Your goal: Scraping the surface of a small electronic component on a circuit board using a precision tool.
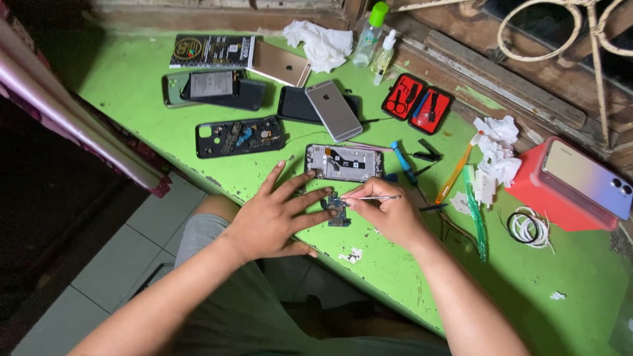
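A single head-worn camera looks steeply down from close above onto the green worktop [132, 86] and the wearer's lap.

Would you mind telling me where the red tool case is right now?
In the head view, the open red tool case lies at the back right of the green table, just right of the silver phone and below the green-capped bottle.

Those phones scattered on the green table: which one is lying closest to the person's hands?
The opened phone frame with its insides bared, just beyond the left hand and right hand. The silver phone, gold phone and the other dismantled phone lie farther back.
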